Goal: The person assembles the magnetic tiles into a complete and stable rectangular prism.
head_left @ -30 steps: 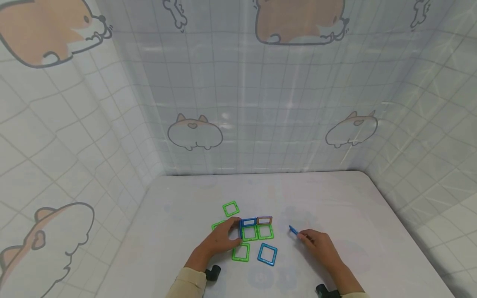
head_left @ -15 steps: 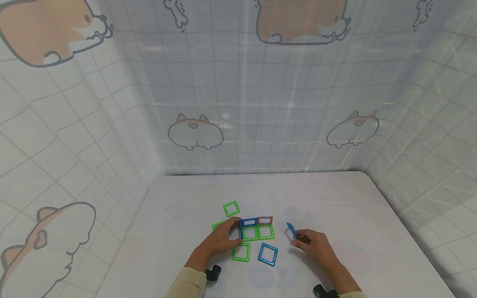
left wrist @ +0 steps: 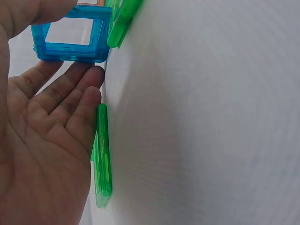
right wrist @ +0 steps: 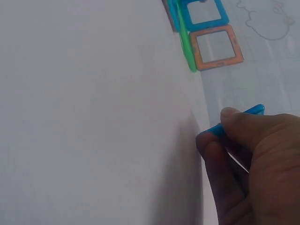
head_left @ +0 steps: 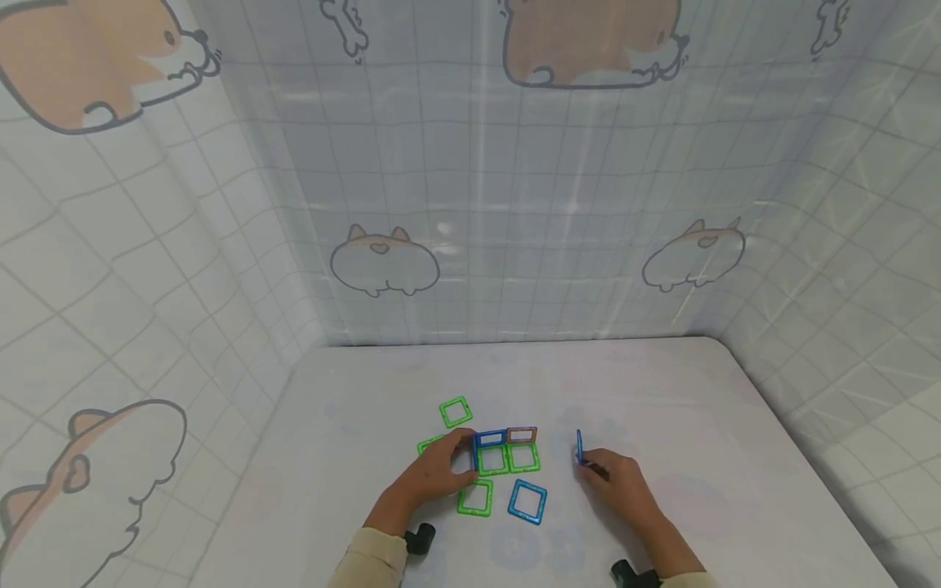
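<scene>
Magnetic tiles form a small structure on the table. Two green tiles (head_left: 524,471) lie flat side by side as its floor. Along their far edge stand a blue tile (head_left: 491,444) and an orange tile (right wrist: 220,64). At the left edge, another blue tile (left wrist: 70,52) stands upright. My left hand (head_left: 430,471) holds that upright tile between thumb and fingers, the thumb at one side edge and the fingertips at the other. To the right of the structure, my right hand (head_left: 621,484) pinches a separate blue tile (head_left: 579,447), held upright and edge-on to the head view.
A loose green tile (head_left: 444,416) lies behind the left hand, with another green tile (head_left: 422,447) partly hidden by it. Nearer the front lie a green tile (head_left: 474,514) and a blue tile (head_left: 524,518). Patterned sheeting (head_left: 470,310) encloses the white table (head_left: 367,384).
The blue tile in my right hand has turned from slanting leftward to standing upright. The right hand has shifted slightly left; the left hand and structure stay put.
</scene>
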Demonstrator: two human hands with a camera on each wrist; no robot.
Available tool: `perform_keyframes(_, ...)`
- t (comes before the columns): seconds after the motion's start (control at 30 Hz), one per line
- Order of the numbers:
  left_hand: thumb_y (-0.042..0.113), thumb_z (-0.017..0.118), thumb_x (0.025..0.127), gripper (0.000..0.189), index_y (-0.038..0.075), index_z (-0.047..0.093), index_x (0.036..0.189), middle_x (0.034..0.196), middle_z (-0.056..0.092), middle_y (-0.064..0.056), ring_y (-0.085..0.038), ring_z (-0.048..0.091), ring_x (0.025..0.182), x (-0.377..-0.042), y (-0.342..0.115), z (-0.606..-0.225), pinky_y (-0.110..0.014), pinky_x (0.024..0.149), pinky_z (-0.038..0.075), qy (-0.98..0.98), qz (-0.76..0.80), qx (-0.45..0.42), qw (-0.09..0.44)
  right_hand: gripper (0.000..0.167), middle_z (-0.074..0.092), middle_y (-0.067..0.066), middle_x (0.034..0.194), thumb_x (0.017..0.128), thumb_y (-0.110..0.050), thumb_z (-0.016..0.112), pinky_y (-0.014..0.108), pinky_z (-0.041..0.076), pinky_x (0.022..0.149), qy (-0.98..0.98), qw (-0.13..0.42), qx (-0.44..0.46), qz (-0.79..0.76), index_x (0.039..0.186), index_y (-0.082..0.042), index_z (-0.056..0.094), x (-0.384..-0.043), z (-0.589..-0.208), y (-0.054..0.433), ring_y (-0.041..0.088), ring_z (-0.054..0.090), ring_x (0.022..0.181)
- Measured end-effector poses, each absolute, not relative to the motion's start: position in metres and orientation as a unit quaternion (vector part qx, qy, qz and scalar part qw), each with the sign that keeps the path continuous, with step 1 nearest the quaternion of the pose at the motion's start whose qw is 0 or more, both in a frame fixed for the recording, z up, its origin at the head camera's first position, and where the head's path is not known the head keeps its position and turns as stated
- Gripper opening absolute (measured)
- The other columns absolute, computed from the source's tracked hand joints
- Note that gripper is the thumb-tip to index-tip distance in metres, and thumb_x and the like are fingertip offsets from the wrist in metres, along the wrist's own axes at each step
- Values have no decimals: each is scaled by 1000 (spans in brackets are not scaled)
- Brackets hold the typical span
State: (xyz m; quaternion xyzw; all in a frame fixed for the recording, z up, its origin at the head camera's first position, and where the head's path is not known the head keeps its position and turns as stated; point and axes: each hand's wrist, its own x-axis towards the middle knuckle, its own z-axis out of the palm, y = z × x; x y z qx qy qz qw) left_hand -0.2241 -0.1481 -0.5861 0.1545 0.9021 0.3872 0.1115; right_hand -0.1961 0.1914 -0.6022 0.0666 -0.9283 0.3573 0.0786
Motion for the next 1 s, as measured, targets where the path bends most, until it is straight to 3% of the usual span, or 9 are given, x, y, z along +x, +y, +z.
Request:
perform_keyframes(0.43,38,73,87,68,20,45,147,146,52,1,-23,49,136,-222,-148,-587,-47,113,41,904,387,146,113,21,76,7,103,82,-8,79,41,60,85,-910,79,44,406,104,-6,78,-197,-608,175,27,72,101)
perform_keyframes(1.0,37,74,87,69,18,45,147,147,52,0,-24,49,136,-224,-148,-588,-49,112,42,905,385,149,106,26,75,3,110,85,-17,78,44,57,92,-899,39,43,433,110,-9,77,-198,-606,156,26,69,110)
